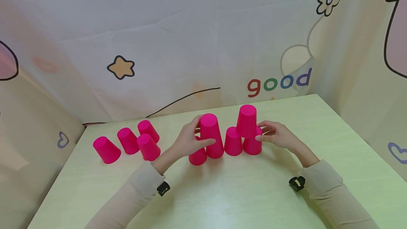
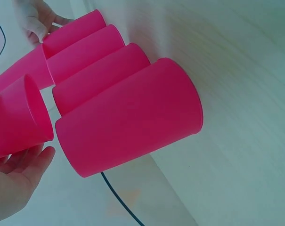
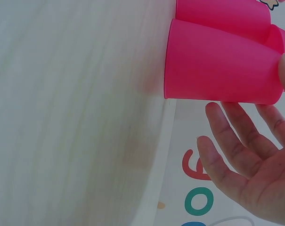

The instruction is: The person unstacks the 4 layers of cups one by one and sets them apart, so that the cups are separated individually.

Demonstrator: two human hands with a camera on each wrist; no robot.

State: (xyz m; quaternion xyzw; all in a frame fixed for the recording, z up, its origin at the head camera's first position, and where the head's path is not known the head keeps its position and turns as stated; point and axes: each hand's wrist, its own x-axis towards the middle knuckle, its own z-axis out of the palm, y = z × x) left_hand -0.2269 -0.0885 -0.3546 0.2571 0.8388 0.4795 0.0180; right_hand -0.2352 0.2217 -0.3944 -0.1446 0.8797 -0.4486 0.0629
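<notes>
My left hand holds an upside-down pink cup by its sides. In the left wrist view this held cup is tilted, its rim slightly apart from the tops of a row of several upside-down cups. The row's left end cup is partly behind my left hand. Another cup stands upside down across the two right cups of the row. My right hand is beside the right end cup, fingers loosely bent, thumb at the cup's upper edge; whether it presses there I cannot tell.
Several more upside-down pink cups stand on the left of the table, among them a leftmost cup and a front cup. A printed cloth hangs behind the table's back edge. Black bands are on both wrists.
</notes>
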